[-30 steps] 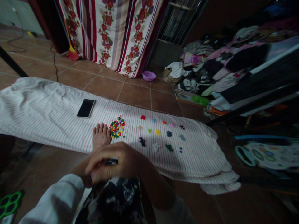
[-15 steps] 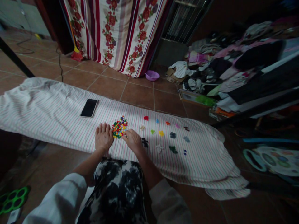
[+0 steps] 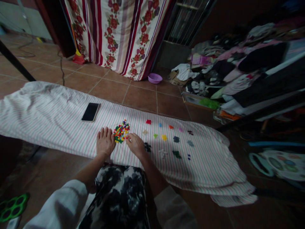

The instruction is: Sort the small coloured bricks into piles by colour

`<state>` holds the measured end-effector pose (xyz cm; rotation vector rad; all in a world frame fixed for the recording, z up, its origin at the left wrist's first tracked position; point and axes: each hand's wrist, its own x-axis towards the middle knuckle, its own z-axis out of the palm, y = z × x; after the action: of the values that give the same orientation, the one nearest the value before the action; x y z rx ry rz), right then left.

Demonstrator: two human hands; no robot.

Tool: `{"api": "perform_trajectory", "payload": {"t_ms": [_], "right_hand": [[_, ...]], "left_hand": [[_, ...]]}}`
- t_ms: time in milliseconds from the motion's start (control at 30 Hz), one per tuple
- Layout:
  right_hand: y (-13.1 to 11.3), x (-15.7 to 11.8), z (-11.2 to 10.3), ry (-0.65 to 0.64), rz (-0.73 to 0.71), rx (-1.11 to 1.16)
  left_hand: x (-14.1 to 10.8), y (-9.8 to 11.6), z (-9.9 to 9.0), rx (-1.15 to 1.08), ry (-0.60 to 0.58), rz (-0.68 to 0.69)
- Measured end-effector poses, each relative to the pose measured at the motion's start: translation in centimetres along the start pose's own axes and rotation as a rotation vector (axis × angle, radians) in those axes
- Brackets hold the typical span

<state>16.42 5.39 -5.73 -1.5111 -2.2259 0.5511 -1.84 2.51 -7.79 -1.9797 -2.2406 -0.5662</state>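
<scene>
Multicoloured plastic pieces (image 3: pixel 121 132) lie heaped on a striped cloth (image 3: pixel 59 117), just right of the open left hand (image 3: pixel 106 142). The right hand (image 3: pixel 135 145) curls against the heap's right edge, any grip hidden, beside small single-colour clusters (image 3: pixel 164 137).

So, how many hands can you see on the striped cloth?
2: the left hand rests on the striped cloth just left of the pile of small colored pieces, and the right hand is just right of that pile.
</scene>
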Motion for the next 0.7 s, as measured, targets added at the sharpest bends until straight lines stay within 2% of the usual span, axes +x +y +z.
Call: {"api": "perform_trajectory", "payload": {"t_ms": [200, 400, 567, 700], "right_hand": [[3.1, 1.7, -0.2, 0.152, 0.102, 0.218], [7.9, 3.8, -3.6, 0.295, 0.301, 0.220], [10.9, 5.3, -6.2, 0.309, 0.450, 0.108], [12.2, 6.3, -7.0, 0.265, 0.594, 0.014]], "left_hand": [[-0.1, -0.2, 0.6, 0.002, 0.031, -0.003], [-0.1, -0.3, 0.9, -0.009, 0.040, 0.001], [0.0, -0.3, 0.7, 0.005, 0.032, 0.015], [0.0, -0.2, 0.6, 0.011, 0.023, 0.011]]}}
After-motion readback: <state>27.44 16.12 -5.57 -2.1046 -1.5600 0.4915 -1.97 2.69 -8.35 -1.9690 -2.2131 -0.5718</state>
